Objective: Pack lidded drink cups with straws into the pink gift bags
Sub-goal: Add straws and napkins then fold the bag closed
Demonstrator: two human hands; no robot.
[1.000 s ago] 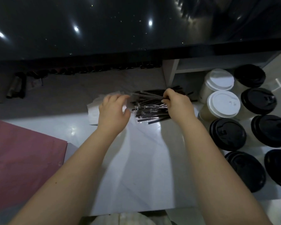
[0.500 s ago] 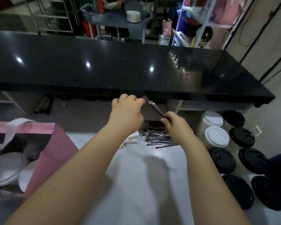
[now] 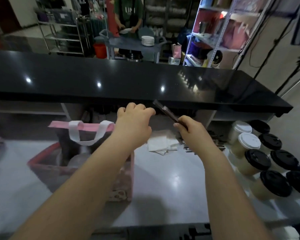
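Pinching a straw (image 3: 164, 110), the right hand (image 3: 192, 131) hangs beside the left hand (image 3: 133, 123), its fingers curled, contents unseen; pink gift bag (image 3: 90, 126) below them, lidded cups (image 3: 257, 159) rightward.

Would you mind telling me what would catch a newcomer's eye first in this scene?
The right hand holds a dark straw raised mid-frame, with the left hand curled beside it. Below left stands an open pink gift bag with white handles; lidded drink cups, mostly black-lidded, cluster at the right edge.
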